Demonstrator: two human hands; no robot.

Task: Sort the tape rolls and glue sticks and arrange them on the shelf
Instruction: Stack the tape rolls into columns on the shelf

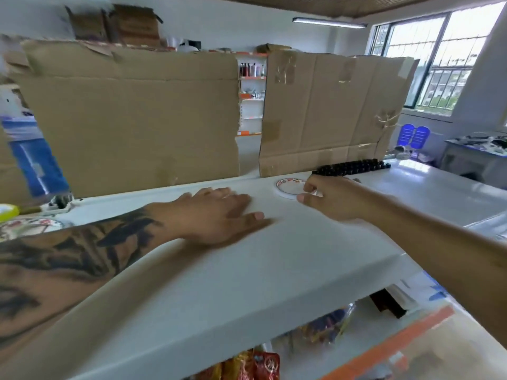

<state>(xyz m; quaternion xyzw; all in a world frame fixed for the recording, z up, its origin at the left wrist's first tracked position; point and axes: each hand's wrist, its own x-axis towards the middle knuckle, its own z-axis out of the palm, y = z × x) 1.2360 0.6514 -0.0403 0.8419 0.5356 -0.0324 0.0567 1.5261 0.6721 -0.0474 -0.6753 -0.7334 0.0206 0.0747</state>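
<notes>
A flat white tape roll point(288, 187) with a red-patterned core lies near the back of the white top shelf point(247, 270). My right hand point(332, 198) reaches over it from the right, thumb and fingers curled around its right rim. Spread flat on the shelf to the left of the roll is my left hand point(219, 212), holding nothing. A row of several black-capped glue sticks point(351, 167) lies behind my right hand along the cardboard. At the far left edge sit another patterned tape roll point(30, 226) and a yellow-green roll point(8, 211).
Tall cardboard sheets point(131, 116) stand along the shelf's back edge, with a gap point(251, 105) showing other shelving. Lower shelves hold colourful packets point(258, 366). A window point(439, 58), blue chairs point(413, 135) and a cluttered table point(477, 152) are at the right.
</notes>
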